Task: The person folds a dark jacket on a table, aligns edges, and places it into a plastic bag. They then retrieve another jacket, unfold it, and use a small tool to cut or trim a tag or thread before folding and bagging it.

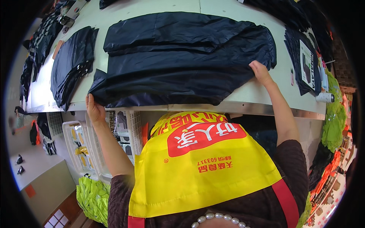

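A wide piece of thin, shiny black fabric (171, 68), which looks like a garment, lies across the pale table (266, 93) in front of me. Its kind is hard to tell. Creases run along its length, and its near part lies in a fold close to the table's front edge. My left hand (96, 109) pinches the near left corner, right at that edge. Farther in, at the right end, my right hand (261, 73) grips the fabric's edge between thumb and fingers. The fabric spans the gap between both hands.
A stack of dark folded pieces (74, 62) lies to the left. On the right sits another dark stack (300, 60) with a white printed package on it, beside a white roll (325, 97). White plastic baskets (78, 148) and bright green bundles (93, 199) stand below the table.
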